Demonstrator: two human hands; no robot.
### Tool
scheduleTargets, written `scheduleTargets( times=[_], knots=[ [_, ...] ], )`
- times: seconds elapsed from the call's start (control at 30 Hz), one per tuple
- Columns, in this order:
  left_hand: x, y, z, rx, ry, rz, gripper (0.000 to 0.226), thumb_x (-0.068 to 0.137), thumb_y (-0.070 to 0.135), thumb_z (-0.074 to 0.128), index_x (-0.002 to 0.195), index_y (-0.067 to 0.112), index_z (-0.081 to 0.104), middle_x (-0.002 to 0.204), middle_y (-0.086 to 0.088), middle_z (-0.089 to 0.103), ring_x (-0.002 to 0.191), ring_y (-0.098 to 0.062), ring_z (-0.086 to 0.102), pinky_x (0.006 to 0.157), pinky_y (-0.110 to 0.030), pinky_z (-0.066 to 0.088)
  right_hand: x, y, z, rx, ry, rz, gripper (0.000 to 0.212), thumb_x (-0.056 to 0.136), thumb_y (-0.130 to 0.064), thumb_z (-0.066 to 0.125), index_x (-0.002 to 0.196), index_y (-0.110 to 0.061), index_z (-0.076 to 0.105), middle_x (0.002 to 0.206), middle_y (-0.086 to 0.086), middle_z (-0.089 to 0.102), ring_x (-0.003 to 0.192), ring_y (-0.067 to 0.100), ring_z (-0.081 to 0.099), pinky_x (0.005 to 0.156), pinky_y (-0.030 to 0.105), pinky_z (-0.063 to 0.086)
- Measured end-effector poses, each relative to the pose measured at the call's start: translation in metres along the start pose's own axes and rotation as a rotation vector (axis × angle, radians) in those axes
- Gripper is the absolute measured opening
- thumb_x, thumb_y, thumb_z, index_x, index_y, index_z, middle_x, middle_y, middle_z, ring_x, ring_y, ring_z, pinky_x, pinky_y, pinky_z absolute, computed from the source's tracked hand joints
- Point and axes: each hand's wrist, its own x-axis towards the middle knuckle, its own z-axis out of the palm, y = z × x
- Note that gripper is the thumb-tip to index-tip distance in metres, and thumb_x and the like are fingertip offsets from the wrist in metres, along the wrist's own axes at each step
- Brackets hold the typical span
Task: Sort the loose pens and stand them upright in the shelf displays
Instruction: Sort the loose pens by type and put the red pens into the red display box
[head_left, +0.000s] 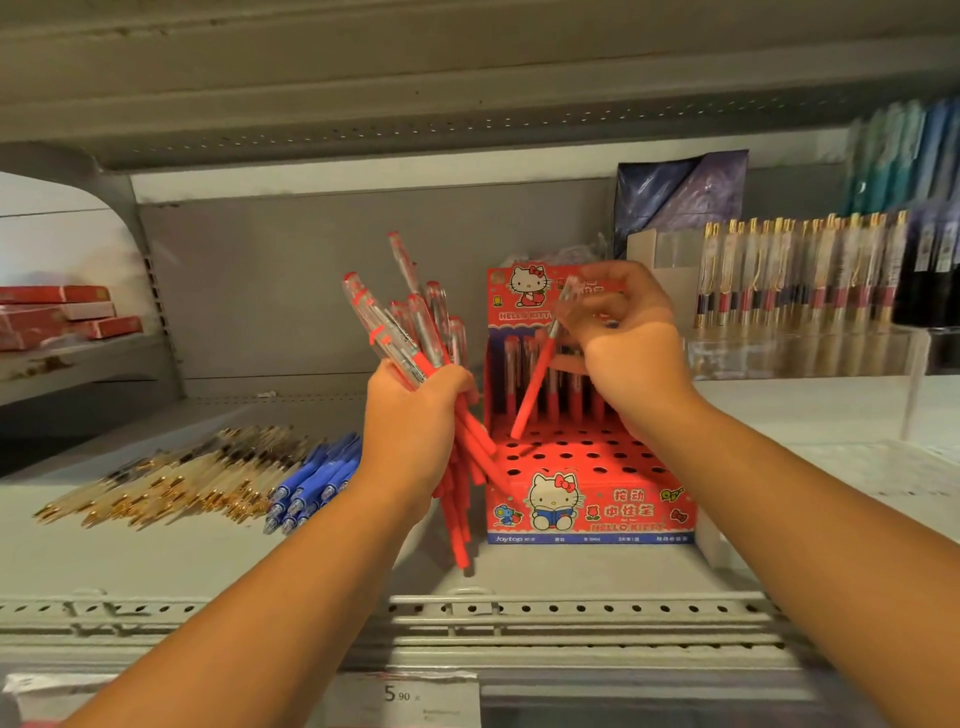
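Loose pens (171, 483), gold-trimmed beside blue pens (317, 483), are seen lying flat at lower left of the frame on the shelf (156, 561), long axes running lower left to upper right. At centre, a bundle of red pens (415, 338) is gripped by the left hand (410, 421), fingers curled tight round it, caps fanned upward; a slackened grip could scatter it. Right of centre, a single red pen (535, 384) is pinched near its clear cap by the right hand (623, 322), tilted steeply, cap upper right, tip lower left just above the holed display box (587, 499). At that slant a hole could be missed, or standing pens (511, 369) knocked.
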Motion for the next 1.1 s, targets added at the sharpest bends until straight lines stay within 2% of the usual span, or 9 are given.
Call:
scheduleTargets(
  times=[0.13, 0.23, 0.43, 0.57, 0.67, 0.73, 0.83, 0.97, 1.1],
  knots=[
    [0.000, 0.000, 0.000, 0.026, -0.011, 0.003, 0.022, 0.084, 0.004, 0.057, 0.098, -0.012, 0.056, 0.049, -0.010, 0.053, 0.035, -0.028, 0.055, 0.035, -0.029, 0.045, 0.001, 0.013, 0.002, -0.142, -0.039, -0.059, 0.045, 0.088, 0.003, 0.066, 0.085, -0.040, 0.053, 0.073, -0.008, 0.064, 0.066, 0.020, 0.071, 0.055, 0.045, 0.060],
    [-0.001, 0.001, 0.000, 0.033, -0.025, 0.009, 0.020, 0.084, 0.004, 0.057, 0.098, -0.011, 0.056, 0.047, -0.008, 0.053, 0.035, -0.027, 0.055, 0.035, -0.029, 0.044, 0.002, 0.016, 0.004, -0.165, -0.047, -0.068, 0.058, 0.087, 0.004, 0.066, 0.077, -0.052, 0.053, 0.079, -0.007, 0.063, 0.066, 0.017, 0.070, 0.055, 0.043, 0.060],
    [-0.003, 0.000, 0.000, 0.061, -0.069, 0.028, 0.002, 0.084, 0.001, 0.057, 0.083, 0.000, 0.057, 0.053, -0.009, 0.055, 0.036, -0.026, 0.054, 0.036, -0.033, 0.047, -0.002, 0.027, 0.006, -0.240, -0.140, -0.045, 0.056, 0.086, 0.007, 0.063, 0.080, -0.048, 0.054, 0.075, 0.000, 0.064, 0.074, 0.036, 0.069, 0.063, 0.059, 0.058],
    [-0.001, -0.002, 0.000, 0.081, -0.077, 0.071, 0.009, 0.085, 0.004, 0.063, 0.082, 0.012, 0.061, 0.070, -0.011, 0.064, 0.049, -0.024, 0.057, 0.046, -0.037, 0.051, -0.004, 0.031, 0.010, -0.317, -0.246, -0.025, 0.059, 0.088, 0.010, 0.057, 0.082, -0.050, 0.055, 0.087, 0.011, 0.067, 0.080, 0.036, 0.069, 0.070, 0.056, 0.059],
    [-0.001, -0.003, 0.000, 0.085, -0.089, 0.085, 0.007, 0.086, 0.007, 0.066, 0.086, 0.014, 0.063, 0.076, -0.015, 0.068, 0.052, -0.024, 0.060, 0.048, -0.036, 0.053, -0.003, 0.035, 0.007, -0.470, -0.291, -0.070, 0.052, 0.089, 0.002, 0.060, 0.100, -0.048, 0.055, 0.090, 0.003, 0.069, 0.082, 0.026, 0.069, 0.077, 0.047, 0.059],
    [-0.001, -0.004, -0.001, 0.089, -0.099, 0.095, 0.008, 0.086, 0.008, 0.066, 0.087, 0.016, 0.064, 0.076, -0.013, 0.069, 0.055, -0.023, 0.061, 0.050, -0.035, 0.052, -0.003, 0.037, 0.006, -0.582, -0.344, -0.090, 0.044, 0.088, -0.002, 0.061, 0.116, -0.036, 0.057, 0.092, -0.005, 0.069, 0.081, 0.015, 0.068, 0.079, 0.038, 0.057],
    [-0.003, -0.003, -0.001, 0.076, -0.116, 0.091, 0.006, 0.086, 0.007, 0.067, 0.087, 0.012, 0.065, 0.071, -0.007, 0.067, 0.054, -0.019, 0.061, 0.049, -0.030, 0.051, -0.004, 0.038, 0.006, -0.648, -0.416, -0.043, 0.041, 0.087, -0.004, 0.061, 0.118, -0.030, 0.057, 0.092, -0.009, 0.067, 0.081, 0.013, 0.067, 0.079, 0.037, 0.058],
    [-0.004, -0.002, 0.000, 0.032, -0.154, 0.082, 0.004, 0.087, 0.005, 0.066, 0.086, 0.003, 0.063, 0.060, -0.008, 0.062, 0.045, -0.024, 0.058, 0.044, -0.031, 0.050, -0.006, 0.032, 0.010, -0.540, -0.327, -0.093, 0.034, 0.088, -0.003, 0.059, 0.107, -0.030, 0.063, 0.092, -0.009, 0.066, 0.085, 0.010, 0.065, 0.081, 0.030, 0.054],
    [-0.004, -0.003, -0.001, 0.004, -0.198, 0.086, 0.009, 0.090, 0.005, 0.064, 0.089, -0.002, 0.059, 0.055, -0.009, 0.059, 0.037, -0.026, 0.055, 0.039, -0.027, 0.045, -0.007, 0.017, 0.015, -0.208, -0.247, -0.044, 0.023, 0.089, -0.011, 0.064, 0.092, -0.034, 0.067, 0.089, -0.004, 0.069, 0.084, 0.006, 0.064, 0.074, 0.021, 0.049]
  ],
)
